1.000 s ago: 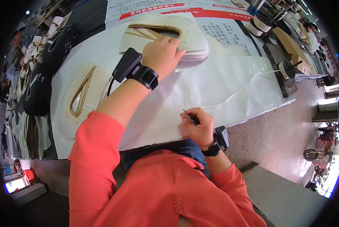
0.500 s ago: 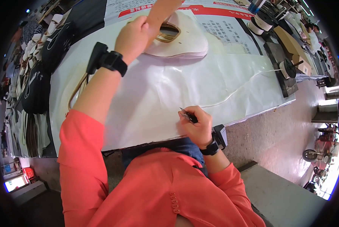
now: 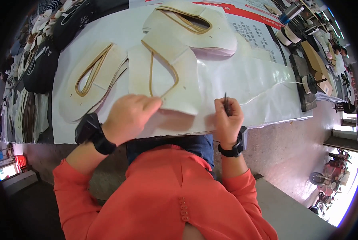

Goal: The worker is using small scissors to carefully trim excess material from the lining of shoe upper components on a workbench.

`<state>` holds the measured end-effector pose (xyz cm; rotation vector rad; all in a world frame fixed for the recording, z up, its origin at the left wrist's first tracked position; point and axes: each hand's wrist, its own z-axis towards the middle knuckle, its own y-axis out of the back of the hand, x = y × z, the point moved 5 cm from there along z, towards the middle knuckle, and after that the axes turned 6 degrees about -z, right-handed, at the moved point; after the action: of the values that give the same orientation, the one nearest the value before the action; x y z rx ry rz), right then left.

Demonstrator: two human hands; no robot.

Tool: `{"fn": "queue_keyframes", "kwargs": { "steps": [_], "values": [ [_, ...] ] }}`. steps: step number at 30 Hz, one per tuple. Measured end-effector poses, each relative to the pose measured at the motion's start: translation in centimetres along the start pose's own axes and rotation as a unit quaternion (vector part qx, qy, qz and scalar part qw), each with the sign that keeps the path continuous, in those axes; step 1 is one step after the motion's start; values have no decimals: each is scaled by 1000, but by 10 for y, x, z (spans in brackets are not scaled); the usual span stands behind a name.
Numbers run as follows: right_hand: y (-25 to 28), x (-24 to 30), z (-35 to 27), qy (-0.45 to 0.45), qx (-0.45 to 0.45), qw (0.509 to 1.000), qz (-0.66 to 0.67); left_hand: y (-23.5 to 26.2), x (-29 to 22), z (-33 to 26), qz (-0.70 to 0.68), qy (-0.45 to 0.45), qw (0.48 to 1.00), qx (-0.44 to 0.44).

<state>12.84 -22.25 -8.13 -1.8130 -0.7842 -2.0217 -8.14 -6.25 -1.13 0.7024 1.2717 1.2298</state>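
Observation:
My left hand (image 3: 127,116) pinches the near edge of a cream shoe upper piece (image 3: 188,82), its thumb on top. The piece has a brown-edged opening and lies tilted over the table, its near edge raised above a shadow. My right hand (image 3: 229,114) is closed around a small dark pointed tool (image 3: 226,105), tip upward; it looks like thread snips, though the fingers hide most of it. Beyond the held piece is a stack of similar uppers (image 3: 221,34). More uppers (image 3: 114,60) lie to the left.
White thread (image 3: 269,89) runs from near my right hand to a spool (image 3: 310,85) on a dark board at the table's right. More spools (image 3: 293,33), a metal flask (image 3: 291,13) and a cardboard box (image 3: 317,60) stand farther back. Black fabric pieces (image 3: 41,68) are piled at left.
My left hand came back from the far stack toward me, where it held a brown-faced piece; a cream upper now lies before me. My right hand shifted right and slightly away, still holding the tool.

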Motion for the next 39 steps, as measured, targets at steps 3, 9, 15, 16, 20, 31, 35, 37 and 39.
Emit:
{"fn": "queue_keyframes", "kwargs": {
  "steps": [3,9,15,16,20,31,35,37,39],
  "values": [
    [21,10,15,7,15,999,-31,-20,-26,-26,-67,-14,997,17],
    [69,33,61,20,166,940,-298,-20,-9,-53,-105,7,994,-23],
    [72,43,75,185,256,851,-420,-20,19,-63,-21,121,992,-26],
    [68,44,74,192,266,839,-434,-23,17,-64,-16,119,993,-20],
    [59,34,77,218,298,783,-500,-29,9,-65,-24,108,993,-32],
    [-74,106,72,327,369,749,-443,-51,-32,-50,-111,42,992,-41],
    [-141,144,53,346,409,791,-294,-56,-38,-44,-141,56,987,-43],
    [-163,165,48,360,412,802,-242,-57,-38,-46,-151,48,986,-51],
    [-173,179,47,371,414,810,-187,-58,-37,-47,-149,48,986,-53]
  ]
}}
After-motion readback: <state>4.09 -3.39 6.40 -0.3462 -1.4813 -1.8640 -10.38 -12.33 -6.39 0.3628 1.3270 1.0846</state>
